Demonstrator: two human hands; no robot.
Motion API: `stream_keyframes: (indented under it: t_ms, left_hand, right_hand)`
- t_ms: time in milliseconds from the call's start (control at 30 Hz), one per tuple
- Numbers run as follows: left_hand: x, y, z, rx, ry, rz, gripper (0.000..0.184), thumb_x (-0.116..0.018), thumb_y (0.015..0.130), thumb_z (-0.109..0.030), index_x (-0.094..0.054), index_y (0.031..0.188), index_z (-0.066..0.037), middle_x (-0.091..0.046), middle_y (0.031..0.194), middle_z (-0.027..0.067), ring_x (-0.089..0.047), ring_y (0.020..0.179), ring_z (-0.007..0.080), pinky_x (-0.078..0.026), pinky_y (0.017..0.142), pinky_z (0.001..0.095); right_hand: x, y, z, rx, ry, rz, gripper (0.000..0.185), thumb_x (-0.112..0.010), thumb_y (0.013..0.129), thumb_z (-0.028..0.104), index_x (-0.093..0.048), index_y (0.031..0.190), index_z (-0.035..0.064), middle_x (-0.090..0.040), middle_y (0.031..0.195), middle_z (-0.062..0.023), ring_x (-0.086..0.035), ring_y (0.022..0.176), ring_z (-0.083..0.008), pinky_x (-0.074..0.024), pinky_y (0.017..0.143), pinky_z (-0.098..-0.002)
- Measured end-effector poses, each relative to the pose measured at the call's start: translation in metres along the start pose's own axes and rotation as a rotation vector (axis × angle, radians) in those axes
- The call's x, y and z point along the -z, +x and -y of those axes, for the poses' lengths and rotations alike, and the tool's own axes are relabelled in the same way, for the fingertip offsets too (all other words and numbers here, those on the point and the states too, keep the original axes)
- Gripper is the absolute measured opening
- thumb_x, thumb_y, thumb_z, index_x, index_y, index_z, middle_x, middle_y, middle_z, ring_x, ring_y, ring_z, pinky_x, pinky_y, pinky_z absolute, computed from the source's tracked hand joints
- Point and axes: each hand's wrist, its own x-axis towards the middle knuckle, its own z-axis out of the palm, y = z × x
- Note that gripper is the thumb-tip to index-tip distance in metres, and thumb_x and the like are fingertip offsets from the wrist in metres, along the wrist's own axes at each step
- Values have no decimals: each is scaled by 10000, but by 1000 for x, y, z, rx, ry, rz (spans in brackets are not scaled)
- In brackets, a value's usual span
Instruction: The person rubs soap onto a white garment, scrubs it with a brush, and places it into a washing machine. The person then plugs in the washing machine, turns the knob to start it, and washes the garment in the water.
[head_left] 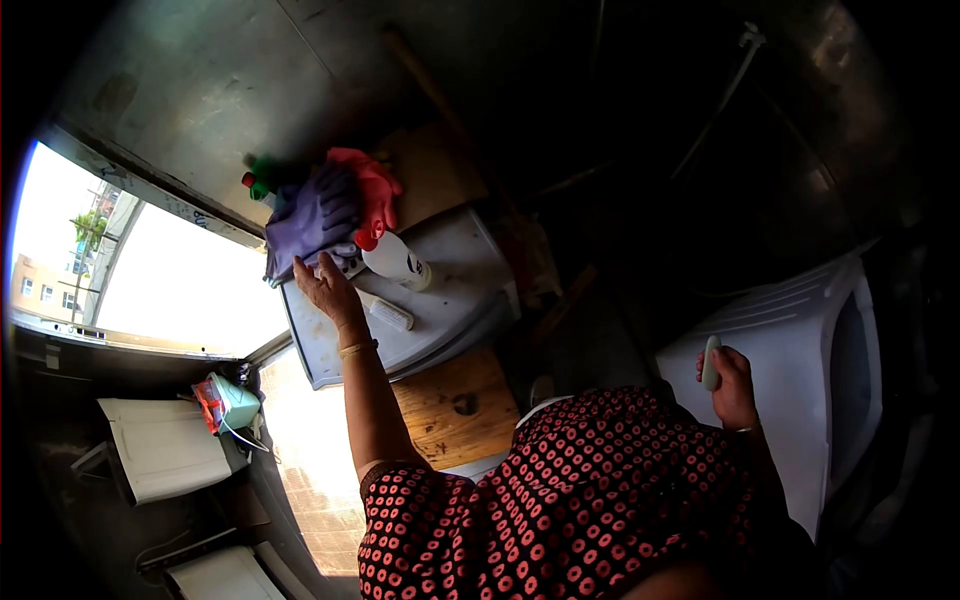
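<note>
My left hand (325, 292) reaches out over a white-topped stand (465, 265), fingers apart and holding nothing that I can see. Its fingertips are close to a pile of purple rubber gloves (315, 212), with pinkish-red rubber gloves (372, 190) beside them. Just right of the hand is a white bottle with a red cap (395, 262). A white scrub brush (390, 315) lies near my wrist. On the right, my right hand (735, 388) is closed around a pale green oblong bar (711, 363) that looks like soap.
A green bottle (260, 178) stands behind the gloves. Below the stand is a wooden board (455, 405) with a dark hole or knot. A white plastic chair (770, 345) is at right. At left are a bright doorway (190, 280), a light blue container (238, 403) and a white panel (165, 448).
</note>
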Motion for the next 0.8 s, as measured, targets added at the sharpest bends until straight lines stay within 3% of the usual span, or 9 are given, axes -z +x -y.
stream_keyframes:
  t_ms: [100, 167, 300, 367, 433, 467, 567, 700, 800]
  left_hand:
    - [-13, -24, -59, -450, 218, 157, 877, -726, 702, -333, -247, 1349, 14, -310, 1344, 244, -308, 1247, 377, -283, 1011, 411]
    - [-23, -28, -73, -477, 224, 245, 941, -765, 650, -288, -217, 1362, -7, -283, 1364, 236, -262, 1273, 378, -279, 1013, 417]
    - [-38, -19, -71, -134, 27, 207, 789, -753, 683, -279, -354, 1293, 24, -456, 1250, 222, -422, 1194, 319, -336, 979, 366]
    - [-41, -20, -71, -266, 152, 117, 609, -688, 763, -247, -428, 1234, 37, -567, 1117, 178, -563, 1021, 247, -421, 883, 316]
    - [-44, -22, -70, 1, -173, 145, 474, -606, 829, -209, -455, 1208, 34, -604, 1048, 134, -607, 877, 185, -469, 776, 276]
    - [-42, -25, -79, -63, 33, 129, 393, -548, 863, -169, -469, 1189, 35, -623, 977, 94, -602, 749, 126, -482, 685, 244]
    - [-49, -21, -60, -103, -62, 101, 371, -545, 868, -155, -481, 1187, 23, -618, 971, 90, -595, 740, 130, -483, 672, 254]
    - [-48, -13, -52, 276, -656, 183, 368, -538, 863, -76, -491, 1227, -45, -575, 1078, 69, -566, 878, 122, -469, 752, 258]
    - [-33, -17, -51, 305, -672, 265, 423, -541, 856, -57, -451, 1270, -62, -555, 1113, 64, -557, 936, 133, -445, 819, 257]
  right_hand:
    - [-3, 8, -1, -16, -4, 18, 268, -537, 870, 263, -567, 876, -3, -574, 774, -49, -538, 710, -124, -442, 627, -268]
    - [-11, 13, 1, -20, -15, 46, 257, -529, 877, 269, -555, 898, 14, -566, 794, -46, -521, 705, -122, -432, 635, -273]
    - [-16, 18, 5, 0, -22, 36, 293, -557, 851, 290, -586, 872, -1, -587, 773, -51, -551, 711, -125, -444, 629, -261]
    - [-17, 19, 5, 3, -13, 26, 297, -556, 852, 296, -586, 859, 1, -583, 761, -48, -548, 706, -122, -442, 628, -260]
    - [-15, 21, 4, 1, -3, 10, 300, -555, 852, 303, -586, 847, 4, -579, 750, -45, -545, 701, -119, -440, 627, -258]
    - [-13, 21, 3, 9, -7, 24, 305, -552, 853, 310, -583, 840, 6, -574, 746, -42, -540, 695, -117, -437, 623, -256]
    - [-8, 20, 1, 9, -6, 25, 312, -544, 858, 321, -577, 829, 11, -566, 740, -38, -528, 681, -114, -431, 620, -255]
    - [-5, 22, 0, 24, 6, 40, 315, -528, 867, 321, -575, 833, 12, -564, 746, -38, -517, 672, -117, -422, 629, -260]
    - [-6, 22, 3, 10, 12, 51, 345, -489, 888, 339, -548, 829, 4, -529, 742, -44, -486, 674, -127, -397, 645, -276]
